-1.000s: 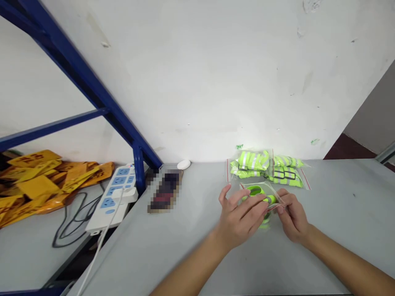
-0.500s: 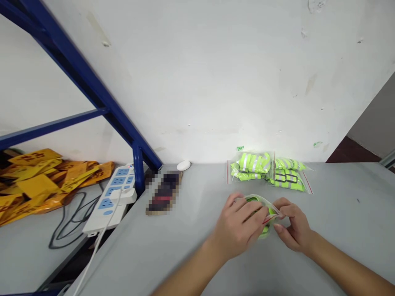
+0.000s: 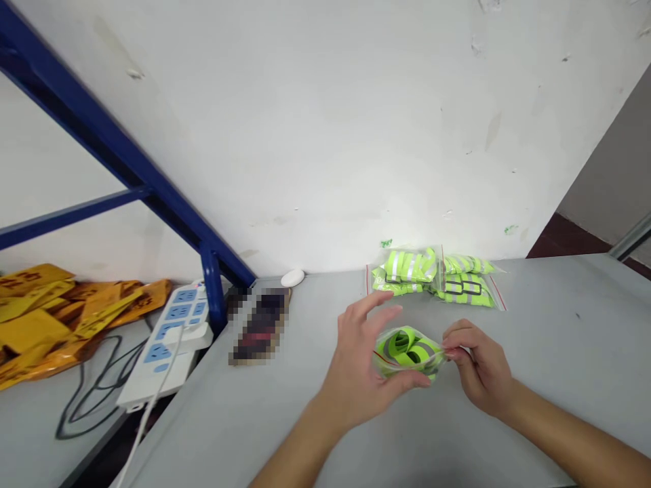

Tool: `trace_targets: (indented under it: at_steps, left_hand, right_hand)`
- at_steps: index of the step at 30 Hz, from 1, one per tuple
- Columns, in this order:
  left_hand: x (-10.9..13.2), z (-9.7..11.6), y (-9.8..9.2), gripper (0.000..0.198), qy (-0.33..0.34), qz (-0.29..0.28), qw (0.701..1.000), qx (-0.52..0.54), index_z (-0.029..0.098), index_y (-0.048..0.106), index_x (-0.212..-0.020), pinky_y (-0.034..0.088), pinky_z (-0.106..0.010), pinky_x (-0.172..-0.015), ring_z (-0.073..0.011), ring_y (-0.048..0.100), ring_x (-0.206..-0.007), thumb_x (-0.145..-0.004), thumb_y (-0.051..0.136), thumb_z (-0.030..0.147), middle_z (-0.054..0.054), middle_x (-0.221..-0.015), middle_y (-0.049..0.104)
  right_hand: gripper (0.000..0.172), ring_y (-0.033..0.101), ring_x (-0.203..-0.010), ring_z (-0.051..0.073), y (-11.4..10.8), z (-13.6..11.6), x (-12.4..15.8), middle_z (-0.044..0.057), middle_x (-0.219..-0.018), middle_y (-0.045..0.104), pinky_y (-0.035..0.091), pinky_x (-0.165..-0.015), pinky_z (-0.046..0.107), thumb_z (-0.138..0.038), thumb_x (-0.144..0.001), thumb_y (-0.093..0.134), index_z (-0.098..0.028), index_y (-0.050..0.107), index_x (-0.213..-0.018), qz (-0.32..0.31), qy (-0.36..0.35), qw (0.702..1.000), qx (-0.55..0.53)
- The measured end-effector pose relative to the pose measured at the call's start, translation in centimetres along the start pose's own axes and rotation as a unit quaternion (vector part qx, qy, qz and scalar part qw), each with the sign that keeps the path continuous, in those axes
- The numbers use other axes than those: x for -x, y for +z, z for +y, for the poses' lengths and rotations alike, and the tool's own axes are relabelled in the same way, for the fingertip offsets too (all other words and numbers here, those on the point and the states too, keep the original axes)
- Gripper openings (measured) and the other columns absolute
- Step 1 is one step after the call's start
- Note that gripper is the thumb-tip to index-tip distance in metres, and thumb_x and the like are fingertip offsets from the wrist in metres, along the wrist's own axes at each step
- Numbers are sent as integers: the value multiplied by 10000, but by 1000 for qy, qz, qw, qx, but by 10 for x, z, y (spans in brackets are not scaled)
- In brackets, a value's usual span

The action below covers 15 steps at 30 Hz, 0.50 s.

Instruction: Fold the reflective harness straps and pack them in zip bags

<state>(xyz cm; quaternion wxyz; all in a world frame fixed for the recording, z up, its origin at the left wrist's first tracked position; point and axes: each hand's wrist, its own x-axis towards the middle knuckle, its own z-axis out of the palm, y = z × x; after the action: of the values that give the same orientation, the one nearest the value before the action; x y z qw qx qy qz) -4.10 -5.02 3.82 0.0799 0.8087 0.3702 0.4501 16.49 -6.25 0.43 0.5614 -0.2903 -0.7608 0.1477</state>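
A small clear zip bag point(image 3: 407, 352) holding neon green reflective bands with grey stripes sits between my hands, above the grey table point(image 3: 559, 318). My left hand point(image 3: 363, 359) cups its left and lower side, thumb beneath it, with the fingers spread above. My right hand point(image 3: 478, 366) pinches the bag's right edge between fingertips and thumb. Just beyond my hands lie two similar bags of neon green reflective vests point(image 3: 404, 271) point(image 3: 465, 286), touching each other against the wall; neither hand touches them.
A pixelated phone point(image 3: 259, 327) and a small white oval object point(image 3: 292, 278) lie on the table to the left. Beyond its left edge are a blue metal frame point(image 3: 213, 295), a white power strip point(image 3: 167, 339) with cords, and a heap of yellow packets point(image 3: 66, 318).
The small bag has turned, now showing its bands face-up, and has shifted left. My left hand has opened around it. The whole scene has shifted slightly left and down in view.
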Motion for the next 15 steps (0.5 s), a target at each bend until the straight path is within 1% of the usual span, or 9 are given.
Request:
trace_targets:
  at_steps: [1, 3, 5, 6, 8, 10, 11, 13, 15]
  left_hand:
    - [-2, -4, -5, 672, -52, -50, 997, 37, 241, 496, -1241, 436, -418, -932, -271, 546, -1114, -681, 780, 479, -117, -1230, 582]
    - [-5, -11, -12, 582, -120, -138, 973, 139, 255, 552, -1190, 446, -401, -950, -248, 580, -1083, -685, 793, 416, -77, -1169, 627]
    - [-6, -15, -12, 461, -153, -175, 940, 252, 246, 601, -1104, 439, -391, -981, -251, 568, -1141, -697, 794, 344, -69, -1168, 642]
    - [-6, -16, -9, 438, -167, -177, 921, 305, 241, 605, -1088, 445, -389, -982, -259, 551, -1179, -700, 793, 318, -76, -1200, 635]
    - [-3, -15, 1, 475, -205, -174, 881, 389, 234, 586, -1119, 475, -383, -950, -266, 562, -1179, -696, 796, 279, -89, -1241, 625]
    - [2, -13, 14, 507, -245, -162, 849, 438, 218, 582, -1142, 512, -374, -894, -264, 621, -1092, -687, 799, 272, -97, -1210, 648]
    - [4, -12, 20, 496, -263, -152, 841, 448, 207, 594, -1141, 524, -369, -870, -256, 648, -1036, -693, 794, 283, -94, -1167, 670]
    - [8, -9, 29, 412, -287, -125, 840, 443, 195, 635, -1118, 538, -351, -833, -240, 669, -969, -742, 755, 314, -81, -1074, 706]
    - [9, -8, 33, 291, -283, -105, 858, 416, 198, 687, -1075, 537, -340, -827, -232, 660, -978, -818, 680, 336, -75, -1047, 714]
  right_hand:
    - [169, 504, -596, 147, 1, 1, 1, -2, -661, 529, 450, -505, 252, -138, -950, 386, -239, 516, -988, 7, 10, 1000, -6]
    - [166, 503, -615, 146, 2, 5, 4, 5, -690, 525, 449, -511, 246, -135, -950, 382, -238, 509, -975, 21, 33, 999, -21]
    - [155, 500, -631, 146, 3, 8, 7, 8, -715, 518, 444, -520, 245, -138, -951, 387, -240, 502, -971, 31, 55, 997, -34]
    - [146, 498, -638, 145, 3, 10, 8, 8, -728, 514, 441, -524, 245, -144, -952, 393, -242, 500, -970, 34, 65, 997, -39]
    - [128, 493, -640, 141, 2, 13, 9, 8, -756, 509, 437, -532, 247, -160, -955, 402, -246, 498, -963, 34, 87, 994, -48]
    - [118, 491, -639, 135, 2, 16, 9, 8, -784, 507, 439, -543, 249, -173, -959, 406, -250, 496, -959, 33, 110, 992, -55]
    - [117, 489, -638, 132, 1, 17, 9, 6, -792, 505, 438, -549, 250, -176, -961, 405, -251, 496, -959, 35, 120, 990, -57]
    - [118, 484, -642, 130, 0, 19, 7, 1, -795, 501, 433, -566, 253, -181, -963, 407, -254, 500, -963, 36, 135, 988, -61]
    - [106, 486, -674, 137, -1, 20, 5, 2, -801, 506, 431, -601, 264, -187, -957, 432, -253, 512, -974, 21, 134, 989, -62]
